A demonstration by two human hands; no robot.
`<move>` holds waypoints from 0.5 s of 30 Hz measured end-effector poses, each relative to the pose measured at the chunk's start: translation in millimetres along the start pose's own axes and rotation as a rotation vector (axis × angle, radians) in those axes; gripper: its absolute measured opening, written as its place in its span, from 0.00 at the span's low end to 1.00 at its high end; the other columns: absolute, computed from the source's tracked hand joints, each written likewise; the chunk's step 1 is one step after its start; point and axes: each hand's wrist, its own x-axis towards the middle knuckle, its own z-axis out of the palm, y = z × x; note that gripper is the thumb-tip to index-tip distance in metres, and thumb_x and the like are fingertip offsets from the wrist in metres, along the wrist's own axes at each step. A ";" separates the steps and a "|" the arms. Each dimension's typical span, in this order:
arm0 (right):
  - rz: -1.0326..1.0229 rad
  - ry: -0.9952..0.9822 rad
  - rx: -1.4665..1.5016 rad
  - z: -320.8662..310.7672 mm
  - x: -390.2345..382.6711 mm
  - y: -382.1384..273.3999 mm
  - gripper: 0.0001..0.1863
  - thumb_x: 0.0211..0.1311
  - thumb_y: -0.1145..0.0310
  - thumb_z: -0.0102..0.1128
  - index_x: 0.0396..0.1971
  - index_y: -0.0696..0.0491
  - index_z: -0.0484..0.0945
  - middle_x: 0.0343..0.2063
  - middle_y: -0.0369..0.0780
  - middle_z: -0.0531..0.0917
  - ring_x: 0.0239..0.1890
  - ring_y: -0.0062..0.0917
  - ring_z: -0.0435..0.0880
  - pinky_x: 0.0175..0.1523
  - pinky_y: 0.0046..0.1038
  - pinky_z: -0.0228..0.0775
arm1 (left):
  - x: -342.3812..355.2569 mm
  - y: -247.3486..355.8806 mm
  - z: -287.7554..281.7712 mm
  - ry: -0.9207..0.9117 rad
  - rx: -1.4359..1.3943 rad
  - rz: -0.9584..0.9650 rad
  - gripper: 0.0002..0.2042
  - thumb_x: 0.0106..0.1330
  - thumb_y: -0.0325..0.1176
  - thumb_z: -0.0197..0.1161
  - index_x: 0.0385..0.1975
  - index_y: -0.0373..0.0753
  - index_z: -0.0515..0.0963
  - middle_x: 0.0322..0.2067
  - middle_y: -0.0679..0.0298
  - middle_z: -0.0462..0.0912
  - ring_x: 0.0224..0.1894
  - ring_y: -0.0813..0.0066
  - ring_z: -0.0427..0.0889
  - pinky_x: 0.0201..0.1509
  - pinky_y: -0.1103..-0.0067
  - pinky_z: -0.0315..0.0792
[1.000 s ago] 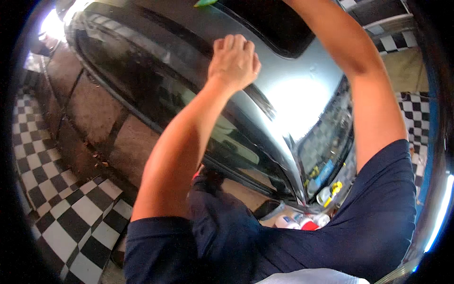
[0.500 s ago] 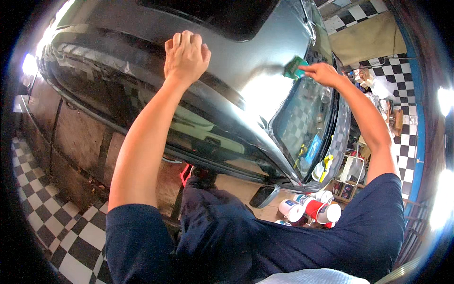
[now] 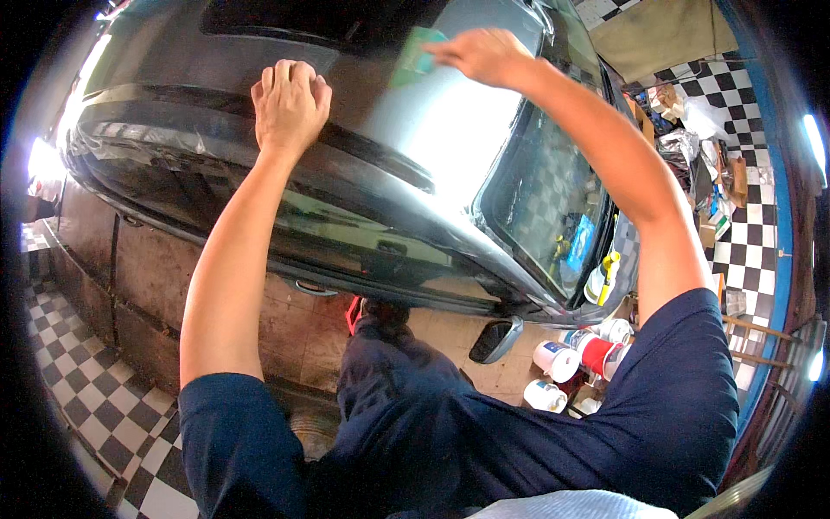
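Observation:
A dark grey car fills the middle, its glossy roof [image 3: 450, 143] lit by a white reflection. My left hand [image 3: 290, 108] rests along the roof's side edge, fingers curled down onto it. Farther toward the windshield [image 3: 549, 208], my right hand [image 3: 484, 59] grips a green flat pad or scraper [image 3: 413, 62] against the roof, blurred by motion. The dark sunroof [image 3: 277, 22] lies beyond both hands.
A side mirror [image 3: 494, 340] juts out below the door, near several buckets [image 3: 555, 362]. Cluttered boxes and plastic [image 3: 696, 121] lie at the right on a checkered surface. A yellow tool [image 3: 609, 268] sits by the windshield. My feet stand by a red object [image 3: 353, 313].
The view has shifted along the car. My right hand came into sight with the green pad and moved up-left across the roof, away from the windshield edge. My left hand stays on the roof.

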 end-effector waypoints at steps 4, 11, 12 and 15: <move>0.104 -0.174 -0.008 65.4 -118.4 47.6 0.19 0.65 0.53 0.43 0.56 0.30 0.70 0.29 0.43 0.82 0.31 0.37 0.82 0.36 0.37 0.74 | 4.2 8.6 -0.3 0.038 -0.008 0.040 0.06 0.59 0.36 0.56 0.32 0.44 0.71 0.37 0.64 0.72 0.44 0.63 0.71 0.47 0.67 0.65; 0.358 -0.155 0.015 50.3 -176.6 107.8 0.23 0.60 0.50 0.51 0.54 0.39 0.72 0.35 0.48 0.81 0.39 0.40 0.81 0.40 0.39 0.72 | 4.7 3.8 -3.3 -0.084 -0.044 0.028 0.12 0.60 0.40 0.53 0.34 0.38 0.73 0.38 0.58 0.73 0.44 0.64 0.69 0.49 0.64 0.63; 0.373 -0.075 0.085 48.3 -155.6 108.4 0.23 0.60 0.51 0.53 0.55 0.40 0.71 0.36 0.49 0.81 0.39 0.41 0.81 0.40 0.40 0.72 | 5.9 7.1 -6.5 -0.080 -0.063 0.020 0.13 0.60 0.40 0.52 0.35 0.37 0.73 0.39 0.58 0.72 0.45 0.65 0.69 0.50 0.65 0.62; 0.331 0.086 0.459 42.2 -97.0 94.4 0.26 0.58 0.57 0.56 0.57 0.45 0.69 0.34 0.48 0.81 0.35 0.37 0.81 0.38 0.36 0.71 | 8.5 7.1 -8.8 -0.078 -0.089 -0.029 0.09 0.57 0.38 0.55 0.32 0.41 0.73 0.38 0.59 0.72 0.45 0.62 0.68 0.51 0.64 0.61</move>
